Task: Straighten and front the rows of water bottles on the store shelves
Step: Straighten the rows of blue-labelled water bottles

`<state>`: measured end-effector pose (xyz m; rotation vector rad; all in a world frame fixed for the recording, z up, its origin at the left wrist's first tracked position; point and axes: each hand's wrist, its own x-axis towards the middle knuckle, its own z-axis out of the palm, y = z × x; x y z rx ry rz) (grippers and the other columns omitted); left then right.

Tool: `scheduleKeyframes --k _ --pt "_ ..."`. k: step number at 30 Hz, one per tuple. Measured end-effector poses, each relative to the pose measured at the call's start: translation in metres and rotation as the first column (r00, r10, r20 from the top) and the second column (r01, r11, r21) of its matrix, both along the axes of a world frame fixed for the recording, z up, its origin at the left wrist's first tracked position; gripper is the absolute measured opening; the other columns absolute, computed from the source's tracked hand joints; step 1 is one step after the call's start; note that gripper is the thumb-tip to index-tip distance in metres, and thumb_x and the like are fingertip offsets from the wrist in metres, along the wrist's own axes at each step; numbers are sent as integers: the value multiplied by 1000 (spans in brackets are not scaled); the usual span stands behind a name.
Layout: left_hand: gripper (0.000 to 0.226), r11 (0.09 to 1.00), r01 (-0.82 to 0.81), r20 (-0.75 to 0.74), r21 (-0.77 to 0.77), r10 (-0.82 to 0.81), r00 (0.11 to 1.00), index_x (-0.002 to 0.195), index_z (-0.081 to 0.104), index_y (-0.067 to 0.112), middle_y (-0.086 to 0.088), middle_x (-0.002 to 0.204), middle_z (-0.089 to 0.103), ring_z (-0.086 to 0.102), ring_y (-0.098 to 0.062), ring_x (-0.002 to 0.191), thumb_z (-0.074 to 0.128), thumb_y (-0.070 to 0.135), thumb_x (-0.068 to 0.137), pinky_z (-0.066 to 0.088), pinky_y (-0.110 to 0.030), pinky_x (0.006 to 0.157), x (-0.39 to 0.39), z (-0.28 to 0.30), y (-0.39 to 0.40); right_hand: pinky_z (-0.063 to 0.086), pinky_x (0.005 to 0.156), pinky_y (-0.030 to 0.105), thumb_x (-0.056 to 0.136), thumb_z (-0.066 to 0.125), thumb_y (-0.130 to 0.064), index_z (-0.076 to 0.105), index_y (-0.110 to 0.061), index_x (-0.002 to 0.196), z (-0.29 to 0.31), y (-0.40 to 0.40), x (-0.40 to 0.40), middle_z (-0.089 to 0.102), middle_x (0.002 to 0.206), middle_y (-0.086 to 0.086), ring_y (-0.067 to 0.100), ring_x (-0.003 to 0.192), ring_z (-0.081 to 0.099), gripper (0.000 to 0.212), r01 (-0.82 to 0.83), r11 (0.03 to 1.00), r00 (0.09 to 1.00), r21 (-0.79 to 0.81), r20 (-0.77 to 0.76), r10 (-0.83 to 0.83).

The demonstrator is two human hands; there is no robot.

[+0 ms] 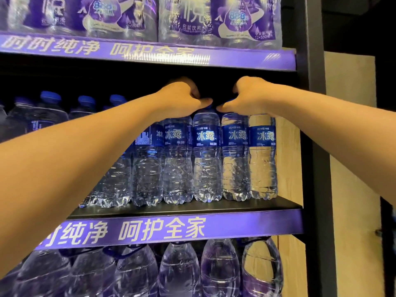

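A row of clear water bottles (206, 155) with blue labels stands along the front of the middle shelf (184, 209), most labels facing out. One bottle (147, 159) further left shows its barcode side. My left hand (182, 97) is closed over the tops of the bottles left of centre. My right hand (248, 97) grips the tops of the bottles to the right. Both thumbs nearly meet above the centre bottle's cap. The caps under my hands are hidden.
Larger blue-capped bottles (50, 110) stand at the left of the same shelf. Shrink-wrapped multipacks (218, 18) fill the shelf above. Big jugs (180, 269) line the shelf below. A dark upright post (315, 146) and a wooden side panel (289, 159) close off the right.
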<state>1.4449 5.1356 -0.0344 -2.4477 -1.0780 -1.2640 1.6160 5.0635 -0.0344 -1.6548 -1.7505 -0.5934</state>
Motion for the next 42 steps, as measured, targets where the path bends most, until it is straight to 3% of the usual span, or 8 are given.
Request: scheduleKeyframes --k 5,13,18,21,23,31,35,42 --pt "43 973 -113 -132 201 142 981 94 70 12 -9 84 70 62 -29 78 58 53 90 45 -35 63 -38 -4 -15 54 86 47 90 62 -39 64 -2 113 3 -3 -19 68 108 17 36 98 63 43 -54 993 998 110 46 49" --pt "45 951 -252 -66 180 267 961 125 62 8 -12 123 67 61 -33 112 53 42 98 50 -47 96 -119 0 -29 49 93 55 91 61 -45 59 7 121 -3 8 -88 64 120 25 41 110 60 60 -200 967 977 155 111 184" --pt "35 953 -275 -22 127 280 960 116 66 9 -11 112 70 63 -31 104 59 37 96 52 -45 91 -165 -7 -27 49 93 55 89 62 -53 57 6 124 -4 14 -129 62 123 26 42 112 58 68 -254 961 961 114 145 237" --pt "32 967 -247 -7 55 248 969 107 69 9 -11 101 73 66 -29 96 67 36 91 55 -47 89 -174 -11 -24 55 70 44 87 62 -57 63 -1 100 -2 23 -148 67 94 16 37 87 63 57 -234 970 960 67 174 220" --pt "31 970 -241 -8 37 241 970 103 71 9 -11 97 74 67 -28 92 71 36 87 56 -47 87 -175 -9 -23 39 50 32 87 63 -57 51 -13 74 -1 27 -158 52 69 6 26 64 51 48 -206 977 959 61 208 190" --pt "32 973 -208 -85 -95 201 976 108 68 8 -22 103 69 56 -28 79 62 34 91 43 -38 72 -170 -6 -14 32 46 28 86 67 -51 46 -15 64 12 33 -167 44 59 2 18 52 40 46 -108 994 949 2 298 103" --pt "26 979 -165 -74 -121 157 985 113 66 12 -16 108 69 62 -32 92 60 28 93 46 -36 77 -170 -7 -13 30 46 27 84 69 -46 49 -15 66 12 30 -173 45 59 1 17 51 41 41 -44 999 937 -15 345 46" --pt "38 989 -44 135 -139 63 989 109 66 15 -7 106 70 65 -29 103 80 31 78 54 -49 93 -175 -5 -7 42 45 19 76 83 -28 57 -16 86 18 30 -166 61 84 0 16 67 61 31 -271 958 962 -90 -28 270"
